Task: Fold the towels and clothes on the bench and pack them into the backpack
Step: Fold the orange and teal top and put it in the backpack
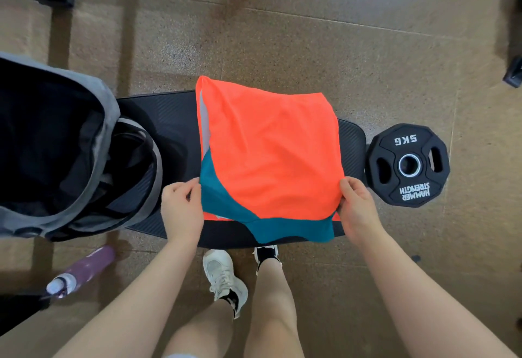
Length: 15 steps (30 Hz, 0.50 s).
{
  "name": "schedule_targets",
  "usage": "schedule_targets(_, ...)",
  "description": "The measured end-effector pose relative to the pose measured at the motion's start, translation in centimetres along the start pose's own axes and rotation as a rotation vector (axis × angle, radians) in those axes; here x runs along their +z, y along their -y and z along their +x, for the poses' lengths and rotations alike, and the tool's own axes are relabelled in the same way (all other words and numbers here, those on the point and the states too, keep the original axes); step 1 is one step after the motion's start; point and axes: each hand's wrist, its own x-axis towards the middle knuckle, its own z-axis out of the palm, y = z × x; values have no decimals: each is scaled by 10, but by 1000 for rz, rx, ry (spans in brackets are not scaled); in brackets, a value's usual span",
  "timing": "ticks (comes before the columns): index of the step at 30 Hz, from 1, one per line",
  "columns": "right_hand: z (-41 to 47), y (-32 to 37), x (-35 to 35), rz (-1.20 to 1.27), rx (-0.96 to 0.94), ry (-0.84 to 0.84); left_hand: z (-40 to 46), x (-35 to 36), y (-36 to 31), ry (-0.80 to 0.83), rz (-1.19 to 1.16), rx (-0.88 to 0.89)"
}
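Between the two hands, an orange garment (pixel 268 154) lies spread on the black counter (pixel 169 120), over a teal cloth (pixel 226 199) whose edge shows below it. The left hand (pixel 182 208) pinches the cloth's left edge; the right hand (pixel 357 205) clamps the orange garment's near right corner. Left of the left hand, the grey backpack (pixel 73 146) stands unzipped. Right of the right hand, a 5 kg weight plate (pixel 408 164) lies on the floor (pixel 282 47).

A gym is indicated by the padded bench (pixel 169 120), with a weight plate (pixel 408 165) laid on speckled rubber flooring (pixel 310 47) beside it.
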Motion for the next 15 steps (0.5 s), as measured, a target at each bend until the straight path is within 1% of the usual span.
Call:
schedule_targets(2, 3, -5, -1, -21, 58, -9, -11, 6, 2, -35, -56, -59)
schedule_targets(3, 5, -6, -1, -42, 82, -28, -18, 11, 2, -22, -102, -100)
schedule_targets(4, 6, -7, 0, -101, 100, -60, -27, 17, 2, 27, -153, -156)
schedule_targets(5, 9, -9, 0, -205, 104, -94, -36, 25, 1, 115, -207, -229)
schedule_targets(7, 8, -11, 1, -427, 105, -103, -52, 42, 4, 299, -279, -395)
schedule_targets(8, 7, -14, 1, -503, 99, -84, -58, 49, 6, 346, -297, -466)
schedule_targets(9, 5, -14, 3, -542, 90, -57, -63, 56, 6, 359, -323, -529)
schedule_targets(10, 2, -13, 3, -544, 81, -31, -66, 61, 6, 350, -365, -583)
schedule_targets(11, -3, -10, 3, -489, 66, 5, -69, 65, 5, 335, -405, -629)
schedule_targets(14, -19, 6, 2, -142, 98, 195, -69, 72, -4, 295, -499, -746)
schedule_targets(15, -24, 9, 0, -65, 103, 243, -67, 74, -8, 278, -531, -785)
